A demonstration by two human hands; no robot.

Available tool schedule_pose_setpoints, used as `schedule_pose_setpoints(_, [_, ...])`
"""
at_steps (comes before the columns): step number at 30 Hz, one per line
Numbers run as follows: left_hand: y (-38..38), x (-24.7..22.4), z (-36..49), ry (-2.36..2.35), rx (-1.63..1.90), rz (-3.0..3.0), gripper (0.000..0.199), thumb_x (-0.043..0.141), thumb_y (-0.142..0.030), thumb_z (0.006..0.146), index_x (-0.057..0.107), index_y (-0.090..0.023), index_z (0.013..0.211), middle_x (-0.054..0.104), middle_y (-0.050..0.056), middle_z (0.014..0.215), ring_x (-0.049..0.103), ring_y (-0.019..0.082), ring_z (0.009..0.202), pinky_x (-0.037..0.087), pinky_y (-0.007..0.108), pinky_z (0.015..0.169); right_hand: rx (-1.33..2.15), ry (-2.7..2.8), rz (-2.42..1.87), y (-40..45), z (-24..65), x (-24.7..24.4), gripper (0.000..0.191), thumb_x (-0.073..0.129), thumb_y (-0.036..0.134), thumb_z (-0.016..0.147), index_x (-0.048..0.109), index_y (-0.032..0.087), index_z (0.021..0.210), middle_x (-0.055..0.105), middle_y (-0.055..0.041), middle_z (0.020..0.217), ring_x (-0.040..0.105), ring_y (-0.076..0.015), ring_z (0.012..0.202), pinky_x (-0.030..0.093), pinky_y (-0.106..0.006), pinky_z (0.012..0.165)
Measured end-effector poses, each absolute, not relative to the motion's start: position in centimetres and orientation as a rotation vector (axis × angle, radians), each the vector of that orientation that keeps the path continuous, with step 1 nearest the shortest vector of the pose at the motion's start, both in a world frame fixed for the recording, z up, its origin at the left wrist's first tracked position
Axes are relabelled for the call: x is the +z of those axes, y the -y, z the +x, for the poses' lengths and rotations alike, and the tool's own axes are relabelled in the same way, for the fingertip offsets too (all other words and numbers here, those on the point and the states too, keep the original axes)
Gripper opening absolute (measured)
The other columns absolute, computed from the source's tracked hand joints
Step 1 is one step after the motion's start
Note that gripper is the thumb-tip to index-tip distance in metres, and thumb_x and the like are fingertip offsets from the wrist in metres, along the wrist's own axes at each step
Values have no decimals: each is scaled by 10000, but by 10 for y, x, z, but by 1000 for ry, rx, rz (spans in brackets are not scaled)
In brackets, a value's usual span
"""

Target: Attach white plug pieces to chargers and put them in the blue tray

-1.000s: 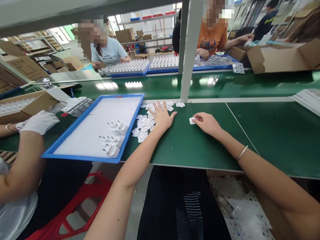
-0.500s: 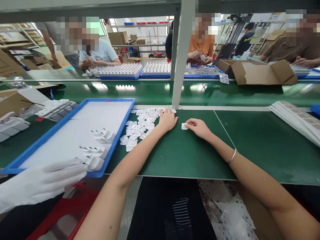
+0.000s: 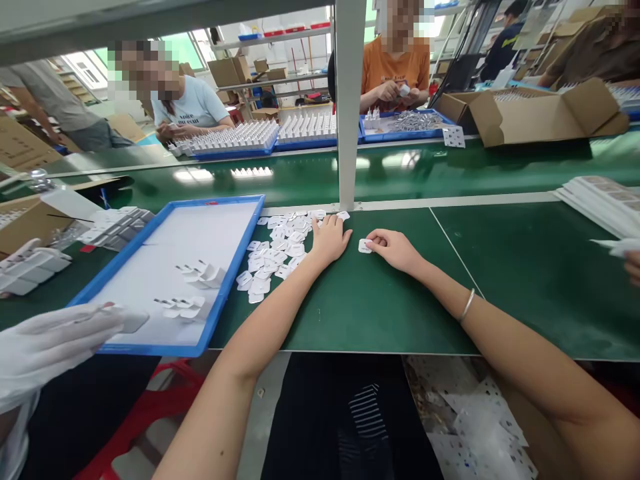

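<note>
My left hand (image 3: 331, 239) lies palm down at the far right end of a pile of small white square plates (image 3: 273, 257), fingers stretched forward over a few of them. What is under its fingertips is hidden. Right of it, my right hand (image 3: 397, 250) pinches a single white square plate (image 3: 365, 246) between thumb and fingers, at the green table surface (image 3: 350, 307). The loose plates have rounded corners and dark slots or marks, and they overlap in a loose heap.
A blue-rimmed tray (image 3: 213, 327) with white plug parts (image 3: 183, 307) stands left of the pile. A co-worker's white-gloved hand (image 3: 60, 347) holds a white part over its corner. An upright post (image 3: 347, 107) rises at the table's back edge. Stacked white strips (image 3: 600, 207) lie right.
The gloved hand has drawn left with a white part from the tray. Another person's hand with a white item has appeared at the right edge. My hands keep nearly the same pose; the view has tilted.
</note>
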State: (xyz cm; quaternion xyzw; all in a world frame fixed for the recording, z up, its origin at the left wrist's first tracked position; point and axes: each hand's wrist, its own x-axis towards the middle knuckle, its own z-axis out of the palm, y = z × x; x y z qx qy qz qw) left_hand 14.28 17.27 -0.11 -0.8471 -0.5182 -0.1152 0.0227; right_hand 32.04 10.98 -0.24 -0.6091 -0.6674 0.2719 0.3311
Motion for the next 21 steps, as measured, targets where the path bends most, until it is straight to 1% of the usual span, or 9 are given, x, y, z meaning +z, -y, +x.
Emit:
schedule_pose_setpoints(4, [-176, 0, 143, 1606, -369, -2667, 373, 366, -342, 1012, 545, -164, 1287, 578, 144, 1420, 451, 261, 1390, 238, 529, 1203, 712, 1752, -1603, -110, 320, -2, 141, 587, 289, 854, 686, 189, 863, 699, -32, 779, 588, -177, 696, 417, -290, 660])
schedule_pose_setpoints(8, [-180, 1, 142, 1599, -363, -2715, 463, 354, -351, 1008, 444, -184, 1431, 516, 127, 1505, 380, 257, 1460, 225, 564, 1205, 708, 1754, -1609, -110, 320, -2, 147, 584, 294, 860, 682, 185, 861, 697, -34, 784, 589, -178, 702, 417, -291, 665])
schedule_pose_setpoints(11, [-184, 1, 142, 1585, -366, -2738, 463, 332, -352, 1006, 483, -200, 1415, 487, 102, 1539, 358, 256, 1477, 201, 583, 1210, 697, 1750, -1608, -109, 320, -2, 144, 580, 289, 862, 678, 183, 872, 697, -34, 791, 588, -177, 706, 420, -290, 671])
schedule_pose_setpoints(14, [-188, -1, 142, 1587, -398, -2729, 456, 318, -309, 986, 536, -199, 1371, 491, 83, 1539, 380, 248, 1462, 208, 576, 1206, 689, 1753, -1601, -109, 321, -1, 134, 570, 270, 865, 668, 188, 903, 686, -24, 773, 583, -173, 695, 416, -288, 667])
schedule_pose_setpoints(17, [-192, -1, 141, 1595, -439, -2711, 486, 317, -266, 955, 526, -209, 1390, 482, 69, 1548, 407, 240, 1441, 238, 553, 1192, 682, 1764, -1594, -109, 319, -1, 119, 558, 263, 875, 646, 193, 916, 674, -15, 758, 587, -171, 687, 422, -281, 662])
schedule_pose_setpoints(21, [-194, 8, 138, 1568, -537, -2700, 516, 299, -230, 939, 499, -217, 1415, 476, 64, 1553, 420, 235, 1433, 249, 530, 1174, 624, 1767, -1646, -111, 320, 5, 84, 536, 263, 901, 583, 206, 861, 676, -16, 750, 614, -173, 690, 448, -269, 655])
